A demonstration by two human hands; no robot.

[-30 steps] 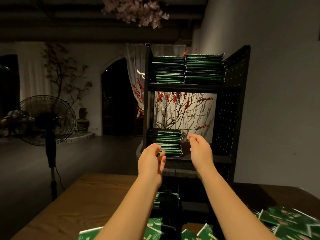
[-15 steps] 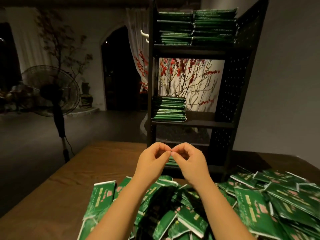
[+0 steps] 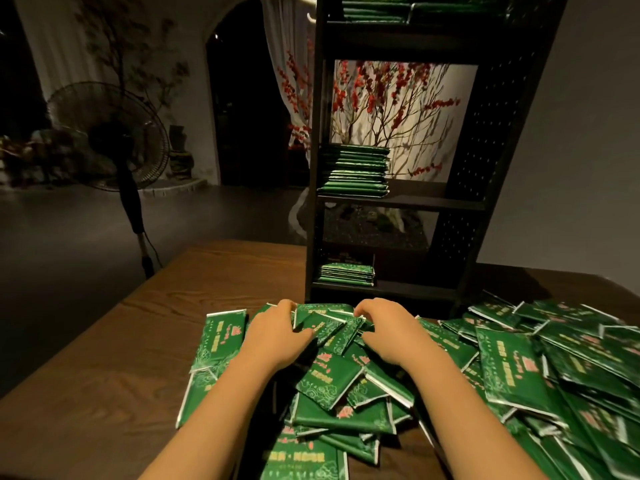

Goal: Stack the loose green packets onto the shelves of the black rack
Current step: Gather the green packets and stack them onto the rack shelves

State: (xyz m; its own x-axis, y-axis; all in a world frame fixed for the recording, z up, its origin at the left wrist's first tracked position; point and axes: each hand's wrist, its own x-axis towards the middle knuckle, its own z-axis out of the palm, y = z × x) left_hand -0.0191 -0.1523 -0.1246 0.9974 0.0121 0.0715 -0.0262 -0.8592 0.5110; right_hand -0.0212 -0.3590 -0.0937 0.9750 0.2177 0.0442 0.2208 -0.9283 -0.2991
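Both hands down on the heap of loose green packets [image 3: 332, 379], low in the centre of the frame. Left hand [image 3: 277, 332] palm-down on the left flank of the heap, fingers curled forward over the far edge of the top packets, thumb stretched right along a packet's face: gripping the small bundle of packets [image 3: 325, 325] from its left. Right hand [image 3: 388, 329] mirrored on the other side, knuckles up, fingers bent down and in, tips digging against the right edge of the same bundle. Bundle pinched between the two hands, packets in it fanned and skewed, white sealed ends showing. Fingertips of both hands partly hidden behind the packets, so exact depth of the grip not clear.

More loose packets spilled across the wooden table [image 3: 145, 341]: one long packet [image 3: 220, 336] just left of the left hand, a wide blurred drift [image 3: 561, 368] filling the lower right of the frame.

Black rack [image 3: 498, 140] upright at the far end of the table, upper centre to upper right, perforated side panel on the right. Tidy stack of green packets [image 3: 355, 169] on the left half of the middle shelf; a shorter stack [image 3: 346, 273] on the left of the bottom shelf; edges of further stacks [image 3: 415, 8] on the top shelf, cut off by the frame's upper edge.

Standing fan [image 3: 110, 140] at left of the frame, red-blossomed branches [image 3: 388, 98] visible through the rack.
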